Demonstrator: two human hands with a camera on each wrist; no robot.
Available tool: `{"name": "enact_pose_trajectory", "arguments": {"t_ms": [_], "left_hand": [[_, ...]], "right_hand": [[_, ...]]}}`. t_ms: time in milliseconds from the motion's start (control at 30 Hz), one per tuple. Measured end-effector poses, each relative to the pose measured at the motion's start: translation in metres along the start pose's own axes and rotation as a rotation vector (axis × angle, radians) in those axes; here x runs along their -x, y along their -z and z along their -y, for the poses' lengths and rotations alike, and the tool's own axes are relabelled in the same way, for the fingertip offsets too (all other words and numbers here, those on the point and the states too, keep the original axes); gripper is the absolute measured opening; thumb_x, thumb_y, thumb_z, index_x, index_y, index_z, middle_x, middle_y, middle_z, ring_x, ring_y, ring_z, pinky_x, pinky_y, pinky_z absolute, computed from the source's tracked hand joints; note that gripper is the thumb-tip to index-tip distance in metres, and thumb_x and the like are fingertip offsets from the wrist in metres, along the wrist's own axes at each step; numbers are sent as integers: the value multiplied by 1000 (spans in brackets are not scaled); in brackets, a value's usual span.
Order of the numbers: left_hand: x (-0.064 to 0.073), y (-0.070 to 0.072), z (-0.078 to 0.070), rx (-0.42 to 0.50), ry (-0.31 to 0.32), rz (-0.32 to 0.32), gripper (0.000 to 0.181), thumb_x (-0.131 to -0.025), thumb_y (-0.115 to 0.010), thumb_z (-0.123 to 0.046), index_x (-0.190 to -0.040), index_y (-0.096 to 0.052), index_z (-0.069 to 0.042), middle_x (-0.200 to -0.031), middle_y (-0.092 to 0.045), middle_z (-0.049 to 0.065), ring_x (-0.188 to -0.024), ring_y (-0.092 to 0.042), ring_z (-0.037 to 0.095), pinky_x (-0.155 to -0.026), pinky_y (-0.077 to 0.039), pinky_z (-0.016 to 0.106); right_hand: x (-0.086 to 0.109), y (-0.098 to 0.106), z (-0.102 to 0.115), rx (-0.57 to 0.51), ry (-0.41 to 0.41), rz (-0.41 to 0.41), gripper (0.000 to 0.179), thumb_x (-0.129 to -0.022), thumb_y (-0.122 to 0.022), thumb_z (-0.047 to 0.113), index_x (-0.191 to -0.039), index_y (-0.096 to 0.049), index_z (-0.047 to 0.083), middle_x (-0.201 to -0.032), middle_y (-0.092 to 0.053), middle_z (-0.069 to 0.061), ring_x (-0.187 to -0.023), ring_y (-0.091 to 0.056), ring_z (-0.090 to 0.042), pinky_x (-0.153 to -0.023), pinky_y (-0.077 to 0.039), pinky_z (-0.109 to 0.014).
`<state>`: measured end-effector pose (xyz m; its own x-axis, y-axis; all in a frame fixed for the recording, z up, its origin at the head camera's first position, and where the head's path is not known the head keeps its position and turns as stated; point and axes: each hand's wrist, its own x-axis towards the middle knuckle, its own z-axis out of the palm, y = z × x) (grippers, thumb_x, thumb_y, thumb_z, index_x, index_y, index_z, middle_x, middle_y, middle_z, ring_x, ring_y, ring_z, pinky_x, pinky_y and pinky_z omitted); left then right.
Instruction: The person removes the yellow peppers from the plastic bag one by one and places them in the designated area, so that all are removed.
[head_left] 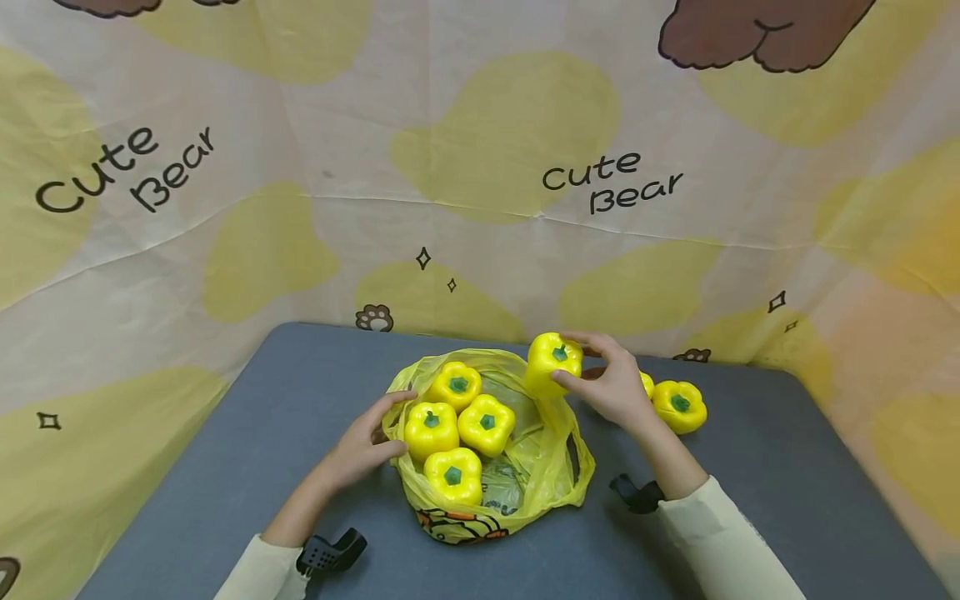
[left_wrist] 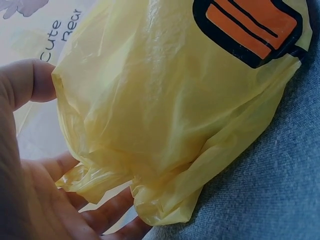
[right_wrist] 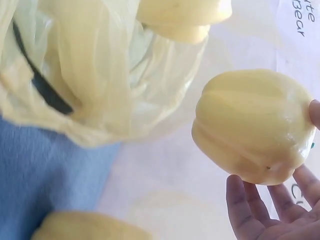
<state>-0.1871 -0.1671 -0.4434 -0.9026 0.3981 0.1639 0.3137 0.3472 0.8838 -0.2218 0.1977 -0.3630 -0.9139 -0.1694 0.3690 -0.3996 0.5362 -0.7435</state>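
Observation:
A yellow plastic bag (head_left: 551, 467) stands wide open on the table, with several yellow bell peppers (head_left: 486, 425) grouped in its left part. My left hand (head_left: 362, 446) holds the bag's left rim. In the left wrist view, the thumb (left_wrist: 42, 80) meets the bag's edge and the other fingers pass behind the loose plastic. Over the bag's far right rim, my right hand (head_left: 611, 383) grips another yellow bell pepper (head_left: 553, 354) between thumb and fingers. That held pepper (right_wrist: 255, 125) is raised beside the bag opening in the right wrist view.
More yellow bell peppers (head_left: 680, 407) sit on the grey table (head_left: 765, 500) to the right, partly behind my right wrist. A printed cloth (head_left: 480, 167) hangs behind the table's far edge. Black wrist devices (head_left: 332, 552) are worn on both arms.

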Motion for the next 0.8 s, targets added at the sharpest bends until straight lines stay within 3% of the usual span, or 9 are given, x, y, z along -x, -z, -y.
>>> {"name": "enact_pose_trajectory", "arguments": {"t_ms": [267, 433, 500, 700, 800], "left_hand": [[1, -1, 1, -3, 3, -4, 64, -82, -61, -11, -142, -40, -7, -147, -37, 22, -116, -48, 34, -82, -50, 31], [1, -1, 0, 7, 2, -5, 64, -82, -61, -10, -142, -40, -6, -147, -37, 23, -113, -49, 33, -81, -51, 31], [1, -1, 0, 12, 1, -2, 64, -82, -61, -10, -142, -39, -6, -147, -36, 23, -113, -49, 33, -81, -51, 31], [0, -1, 0, 17, -7, 7, 64, -82, -60, -9, -142, -39, -5, -147, -36, 23, -111, -50, 31, -79, -51, 29], [0, -1, 1, 12, -11, 8, 64, -82, -60, -9, -143, -39, -6, -148, -36, 22, -109, -50, 29, -77, -51, 27]], "right_hand": [[6, 26, -2, 61, -9, -71, 52, -79, -79, 18, -127, -62, 12, -125, -59, -13, -106, -61, -32, -76, -56, -38], [11, 44, -6, 76, -19, -111, 51, -80, -78, 16, -128, -61, 9, -124, -58, -14, -107, -60, -34, -76, -55, -25], [13, 52, -7, 92, -29, -126, 52, -81, -77, 17, -129, -60, 9, -122, -58, -13, -105, -61, -28, -75, -52, -17], [20, 76, -14, 164, -69, -172, 52, -82, -77, 20, -130, -60, 10, -122, -58, -13, -89, -54, 11, -70, -47, -7], [23, 88, -17, 184, -75, -193, 52, -81, -77, 19, -130, -60, 10, -122, -58, -14, -84, -52, 15, -68, -45, -6]]}}
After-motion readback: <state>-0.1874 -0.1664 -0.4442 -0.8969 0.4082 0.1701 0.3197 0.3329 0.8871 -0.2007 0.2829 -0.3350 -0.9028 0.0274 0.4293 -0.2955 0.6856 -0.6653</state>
